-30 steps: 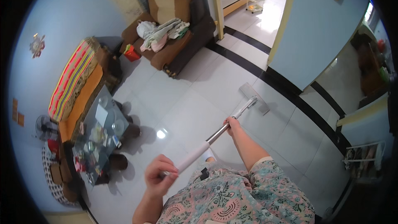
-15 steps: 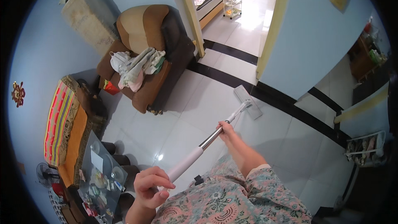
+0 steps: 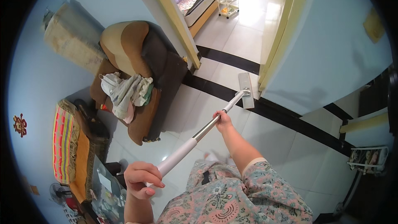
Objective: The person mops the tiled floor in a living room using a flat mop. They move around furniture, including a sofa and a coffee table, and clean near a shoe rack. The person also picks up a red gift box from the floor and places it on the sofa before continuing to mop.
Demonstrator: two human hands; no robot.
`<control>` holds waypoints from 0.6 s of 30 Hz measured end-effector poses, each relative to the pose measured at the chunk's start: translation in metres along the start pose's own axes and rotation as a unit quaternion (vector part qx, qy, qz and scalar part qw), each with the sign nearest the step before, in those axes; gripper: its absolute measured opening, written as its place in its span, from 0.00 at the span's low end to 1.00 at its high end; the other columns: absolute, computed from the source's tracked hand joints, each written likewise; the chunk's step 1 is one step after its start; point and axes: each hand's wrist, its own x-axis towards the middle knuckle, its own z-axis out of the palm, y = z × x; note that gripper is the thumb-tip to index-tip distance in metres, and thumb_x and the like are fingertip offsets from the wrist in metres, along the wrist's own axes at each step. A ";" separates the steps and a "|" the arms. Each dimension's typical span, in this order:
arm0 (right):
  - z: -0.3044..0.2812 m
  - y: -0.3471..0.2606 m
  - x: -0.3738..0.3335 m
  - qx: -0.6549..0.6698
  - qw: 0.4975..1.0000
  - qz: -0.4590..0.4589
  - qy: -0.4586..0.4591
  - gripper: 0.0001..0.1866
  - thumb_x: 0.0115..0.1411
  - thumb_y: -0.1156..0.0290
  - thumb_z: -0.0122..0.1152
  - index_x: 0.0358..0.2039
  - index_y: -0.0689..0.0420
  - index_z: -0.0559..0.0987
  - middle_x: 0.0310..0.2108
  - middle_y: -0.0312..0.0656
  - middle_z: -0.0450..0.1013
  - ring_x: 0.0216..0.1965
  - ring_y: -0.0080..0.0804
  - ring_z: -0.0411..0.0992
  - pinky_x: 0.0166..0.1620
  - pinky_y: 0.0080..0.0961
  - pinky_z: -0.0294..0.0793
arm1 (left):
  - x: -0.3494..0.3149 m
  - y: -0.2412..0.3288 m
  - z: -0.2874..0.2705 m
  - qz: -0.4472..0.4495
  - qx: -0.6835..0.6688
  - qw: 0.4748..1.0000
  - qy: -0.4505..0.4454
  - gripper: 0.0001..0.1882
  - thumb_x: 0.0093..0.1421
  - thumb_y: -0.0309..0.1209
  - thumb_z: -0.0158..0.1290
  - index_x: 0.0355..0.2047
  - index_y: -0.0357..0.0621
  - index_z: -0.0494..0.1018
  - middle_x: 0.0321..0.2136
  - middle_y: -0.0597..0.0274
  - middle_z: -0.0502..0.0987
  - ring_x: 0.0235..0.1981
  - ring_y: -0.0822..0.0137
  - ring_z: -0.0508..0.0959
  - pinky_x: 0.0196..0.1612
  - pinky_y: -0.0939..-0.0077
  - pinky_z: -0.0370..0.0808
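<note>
A flat mop [image 3: 178,156] with a white and silver pole slants across the middle of the view. Its pale rectangular head [image 3: 247,102] lies on the floor at the doorway, across the black threshold strip. My right hand [image 3: 223,121] is wrapped round the lower part of the pole. Up at the pole's white top end, my left hand [image 3: 143,178] curls its fingers about the handle; the very tip is hidden by them.
A brown armchair [image 3: 145,93] heaped with clothes [image 3: 124,91] stands left of the doorway. Beyond the door are a bed [image 3: 195,12] and a white rolling shelf [image 3: 227,0]. A glass table [image 3: 97,186] and a sofa [image 3: 78,166] are at the left, a small rack [image 3: 369,157] at the right.
The mop head has moved forward onto the doorway's threshold and turned more lengthwise. Both hands have kept their hold, and the view has shifted closer to the door.
</note>
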 end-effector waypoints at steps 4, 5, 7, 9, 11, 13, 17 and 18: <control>0.021 -0.034 0.047 -0.050 0.998 -0.023 0.025 0.08 0.50 0.79 0.51 0.28 0.63 0.62 0.24 0.43 0.64 0.23 0.31 0.67 0.28 0.22 0.76 | 0.052 -0.041 -0.016 0.010 -0.022 0.999 -0.024 0.18 0.52 0.41 0.53 0.19 0.37 0.76 0.14 0.59 0.72 0.13 0.70 0.71 0.15 0.83 0.64; 0.030 -0.044 0.059 -0.068 0.997 -0.027 0.023 0.08 0.50 0.79 0.51 0.28 0.63 0.62 0.25 0.43 0.64 0.23 0.30 0.67 0.28 0.21 0.76 | 0.066 -0.050 -0.022 0.015 -0.025 0.999 -0.036 0.18 0.53 0.41 0.53 0.19 0.37 0.76 0.14 0.59 0.72 0.13 0.70 0.71 0.15 0.83 0.64; 0.049 -0.062 0.076 -0.123 0.992 -0.024 0.034 0.09 0.48 0.77 0.52 0.29 0.62 0.62 0.26 0.46 0.65 0.25 0.33 0.68 0.29 0.24 0.76 | 0.089 -0.066 -0.027 0.014 -0.034 0.999 -0.040 0.16 0.53 0.39 0.52 0.21 0.37 0.76 0.16 0.59 0.73 0.14 0.70 0.71 0.16 0.82 0.65; 0.059 -0.078 0.101 -0.275 0.939 -0.138 0.153 0.27 0.49 0.71 0.54 0.49 0.62 0.59 0.38 0.51 0.63 0.36 0.41 0.68 0.39 0.33 0.73 | 0.112 -0.082 -0.034 0.008 -0.052 0.997 -0.052 0.13 0.52 0.36 0.52 0.21 0.37 0.76 0.17 0.58 0.73 0.15 0.69 0.71 0.17 0.82 0.65; 0.068 -0.099 0.119 -0.467 0.815 -0.274 0.207 0.39 0.50 0.63 0.56 0.60 0.53 0.51 0.46 0.55 0.61 0.46 0.44 0.64 0.48 0.32 0.66 | 0.140 -0.092 -0.043 -0.011 -0.031 0.998 -0.052 0.13 0.51 0.35 0.52 0.21 0.36 0.76 0.16 0.58 0.73 0.15 0.69 0.71 0.17 0.82 0.65; 0.048 -0.126 0.155 -0.618 0.684 -0.362 0.139 0.29 0.53 0.67 0.51 0.57 0.53 0.59 0.53 0.51 0.59 0.51 0.48 0.61 0.52 0.33 0.62 | 0.170 -0.097 -0.053 -0.010 -0.033 0.999 -0.034 0.13 0.51 0.35 0.52 0.20 0.36 0.76 0.16 0.58 0.72 0.15 0.69 0.71 0.17 0.81 0.65; 0.099 -0.132 0.123 -0.771 0.480 -0.419 -0.016 0.29 0.45 0.80 0.55 0.51 0.51 0.67 0.53 0.43 0.62 0.59 0.49 0.52 0.60 0.34 0.52 | 0.206 -0.102 -0.083 -0.023 -0.042 0.999 0.026 0.15 0.51 0.37 0.53 0.19 0.35 0.76 0.14 0.56 0.72 0.13 0.71 0.70 0.16 0.83 0.63; 0.104 -0.137 0.123 -0.770 0.477 -0.423 -0.014 0.28 0.45 0.77 0.59 0.50 0.51 0.68 0.53 0.43 0.62 0.59 0.50 0.51 0.60 0.35 0.52 | 0.215 -0.108 -0.087 -0.027 -0.054 0.998 0.025 0.15 0.51 0.37 0.53 0.18 0.35 0.76 0.14 0.57 0.72 0.13 0.72 0.70 0.16 0.83 0.63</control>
